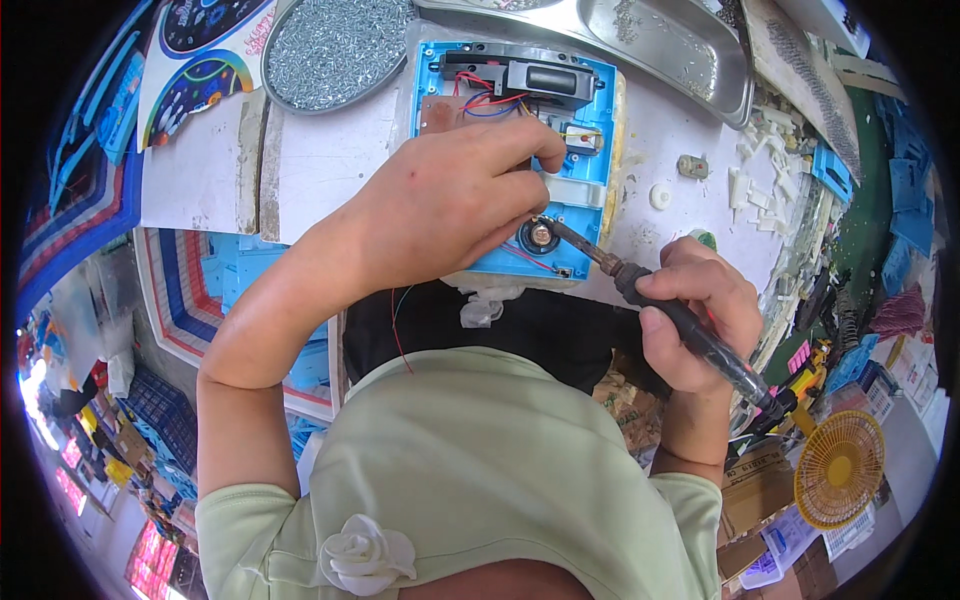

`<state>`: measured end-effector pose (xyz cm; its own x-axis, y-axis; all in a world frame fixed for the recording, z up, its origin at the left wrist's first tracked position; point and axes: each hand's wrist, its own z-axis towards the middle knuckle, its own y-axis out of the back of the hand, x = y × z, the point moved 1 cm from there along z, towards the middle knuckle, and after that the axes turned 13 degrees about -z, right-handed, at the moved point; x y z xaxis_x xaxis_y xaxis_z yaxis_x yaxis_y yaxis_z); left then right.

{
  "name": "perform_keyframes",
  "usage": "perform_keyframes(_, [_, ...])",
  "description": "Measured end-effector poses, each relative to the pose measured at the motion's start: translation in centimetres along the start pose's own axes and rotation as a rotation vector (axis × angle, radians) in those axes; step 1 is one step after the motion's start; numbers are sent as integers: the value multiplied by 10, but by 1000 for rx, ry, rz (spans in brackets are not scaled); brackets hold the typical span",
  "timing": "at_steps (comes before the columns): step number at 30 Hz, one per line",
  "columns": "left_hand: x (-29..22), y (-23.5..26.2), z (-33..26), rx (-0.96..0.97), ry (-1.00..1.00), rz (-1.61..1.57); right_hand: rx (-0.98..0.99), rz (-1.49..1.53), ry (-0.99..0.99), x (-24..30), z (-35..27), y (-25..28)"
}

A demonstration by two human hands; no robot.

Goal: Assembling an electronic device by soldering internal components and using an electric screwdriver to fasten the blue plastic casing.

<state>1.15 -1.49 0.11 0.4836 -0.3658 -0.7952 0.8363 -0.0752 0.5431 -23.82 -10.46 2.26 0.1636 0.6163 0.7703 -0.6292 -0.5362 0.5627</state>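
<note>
A light-blue plastic housing [590, 226] lies on the work surface in front of me, with a black module [530, 78], red and blue wires and a brown circuit board [440, 113] inside. My left hand [455, 200] rests over its middle, thumb and fingers curled together; whatever they pinch is hidden. In my right hand [705, 290] is a soldering iron [690, 335] with a black handle, its metal tip slanting left to the small round speaker [541, 236] near the housing's near edge. A thin red wire [396, 325] hangs over that edge, below my left wrist.
A round tray [290, 106] of small metal screws stands far left, and a steel tray [690, 75] far right. Right of the housing lie a small motor [692, 167], a white round piece [660, 196] and scattered white plastic parts [752, 192]. A yellow fan [840, 470] is low right.
</note>
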Motion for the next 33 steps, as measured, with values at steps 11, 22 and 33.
perform_keyframes(11, [0, -4, -1, -4, -26, 90, 48, 7, -56, 3, 7, 3])
perform_keyframes(22, [-3, -2, 2, 23, -17, 122, -25, 69, -81, 3, -1, 16])
perform_keyframes(33, [-5, -3, 4, 36, -11, 152, 34, 26, -73, 2, 3, 13])
